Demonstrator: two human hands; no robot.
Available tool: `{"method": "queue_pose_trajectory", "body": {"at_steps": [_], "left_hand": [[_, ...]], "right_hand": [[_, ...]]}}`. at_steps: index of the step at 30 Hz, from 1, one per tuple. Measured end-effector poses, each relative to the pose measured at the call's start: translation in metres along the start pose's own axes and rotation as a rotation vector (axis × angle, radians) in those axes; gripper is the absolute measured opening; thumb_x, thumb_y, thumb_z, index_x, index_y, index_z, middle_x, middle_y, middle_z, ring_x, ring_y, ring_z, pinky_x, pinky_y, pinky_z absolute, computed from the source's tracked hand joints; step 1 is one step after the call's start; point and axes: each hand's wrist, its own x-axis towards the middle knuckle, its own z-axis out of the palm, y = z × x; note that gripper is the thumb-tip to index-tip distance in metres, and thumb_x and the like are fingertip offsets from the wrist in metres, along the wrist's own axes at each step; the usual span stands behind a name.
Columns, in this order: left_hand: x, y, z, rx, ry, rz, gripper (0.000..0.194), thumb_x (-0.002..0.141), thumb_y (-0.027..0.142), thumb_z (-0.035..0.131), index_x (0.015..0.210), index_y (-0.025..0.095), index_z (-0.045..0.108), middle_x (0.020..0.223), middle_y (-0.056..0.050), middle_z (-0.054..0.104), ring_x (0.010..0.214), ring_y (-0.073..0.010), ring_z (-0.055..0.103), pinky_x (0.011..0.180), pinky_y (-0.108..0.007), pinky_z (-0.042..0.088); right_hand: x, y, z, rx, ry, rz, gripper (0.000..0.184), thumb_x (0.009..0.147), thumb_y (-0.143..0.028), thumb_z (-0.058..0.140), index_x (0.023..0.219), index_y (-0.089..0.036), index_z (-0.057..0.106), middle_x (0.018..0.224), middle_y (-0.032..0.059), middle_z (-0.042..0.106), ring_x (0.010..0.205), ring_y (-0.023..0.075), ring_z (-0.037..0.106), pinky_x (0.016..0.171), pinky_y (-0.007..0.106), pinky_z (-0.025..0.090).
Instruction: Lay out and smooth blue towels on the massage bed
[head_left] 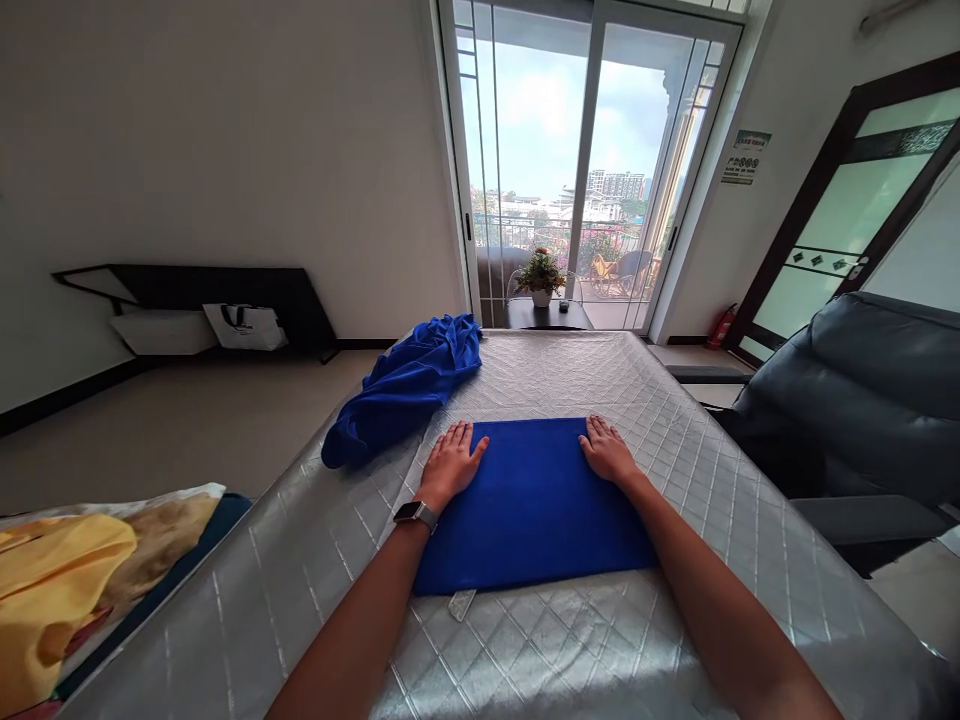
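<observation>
A blue cloth [536, 510] lies flat in a neat rectangle on the silver quilted surface [555, 650]. On its far left corner rests my left hand [453, 462], palm down with the fingers stretched out; a watch is on that wrist. My right hand [606, 452] lies flat at the far right corner, its fingers also extended. A small white tag [462, 604] sticks out from the near edge of the cloth. Beyond my left hand, a crumpled blue cloth [409, 385] is heaped along the left edge of the surface.
Yellow and brown fabrics [67, 570] are piled at the lower left. A black armchair [862, 400] stands close on the right. Past the far edge, a potted plant [541, 280] sits before a glass sliding door [525, 120]. A white bag [244, 327] is by the left wall.
</observation>
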Motion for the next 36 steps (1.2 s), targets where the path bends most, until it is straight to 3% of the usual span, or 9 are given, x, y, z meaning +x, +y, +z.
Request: {"method": "queue_pose_trajectory", "body": {"at_steps": [7,14,18,23,26,30,36], "left_hand": [[-0.001,0.003,-0.002,0.016,-0.015,-0.003,0.079,0.103,0.061,0.016,0.161,0.01,0.03,0.17,-0.014,0.026,0.158,-0.0259,0.02,0.129,-0.046,0.017],[0.012,0.009,-0.02,0.043,-0.137,-0.046,0.082,0.101,0.065,0.022,0.159,0.009,0.034,0.167,-0.018,0.03,0.156,-0.0325,0.027,0.126,-0.053,0.022],[0.02,0.055,-0.023,0.026,-0.066,0.017,0.08,0.102,0.063,0.024,0.154,0.004,0.042,0.163,-0.024,0.037,0.154,-0.0372,0.03,0.125,-0.054,0.023],[0.018,0.159,-0.006,-0.068,0.005,0.305,0.064,0.106,0.057,0.024,0.144,0.019,0.057,0.154,-0.012,0.055,0.147,-0.0245,0.044,0.122,-0.038,0.031],[0.019,0.205,0.006,-0.124,0.042,0.383,0.061,0.108,0.052,0.019,0.139,0.021,0.061,0.146,-0.011,0.063,0.137,-0.0208,0.055,0.115,-0.034,0.041],[0.024,0.225,0.019,-0.155,0.054,0.387,0.059,0.109,0.047,0.018,0.142,0.019,0.058,0.147,-0.012,0.062,0.137,-0.0201,0.055,0.116,-0.036,0.041],[0.029,0.214,0.034,-0.125,0.022,0.336,0.061,0.108,0.046,0.019,0.151,0.015,0.048,0.158,-0.016,0.049,0.151,-0.0255,0.039,0.125,-0.047,0.028]], "right_hand": [[-0.001,-0.002,-0.002,0.012,0.0,0.007,0.072,0.105,-0.046,0.014,0.165,-0.006,0.017,0.172,0.0078,0.013,0.159,0.0183,0.007,0.127,0.037,0.005],[0.0,-0.002,-0.002,0.043,0.018,0.009,0.071,0.105,-0.046,0.017,0.164,-0.007,0.019,0.172,0.0073,0.015,0.159,0.0188,0.009,0.127,0.037,0.007],[0.0,-0.002,-0.002,0.063,0.032,0.002,0.071,0.106,-0.046,0.018,0.164,-0.007,0.02,0.172,0.0078,0.016,0.159,0.0193,0.01,0.127,0.037,0.007],[-0.001,-0.002,-0.001,0.043,0.048,-0.003,0.068,0.106,-0.044,0.02,0.164,-0.008,0.021,0.171,0.0095,0.017,0.159,0.0202,0.012,0.127,0.038,0.009],[-0.003,0.0,0.0,0.028,0.045,-0.034,0.064,0.105,-0.035,0.024,0.164,-0.01,0.023,0.171,0.009,0.016,0.159,0.0199,0.012,0.127,0.038,0.01],[-0.006,0.002,-0.001,0.02,0.041,-0.064,0.067,0.102,-0.028,0.031,0.164,-0.008,0.021,0.171,0.0099,0.012,0.159,0.0201,0.01,0.127,0.036,0.01],[-0.009,0.0,-0.005,0.021,0.048,-0.073,0.067,0.101,-0.028,0.03,0.164,-0.007,0.02,0.171,0.0103,0.016,0.159,0.0216,0.012,0.127,0.038,0.01]]}}
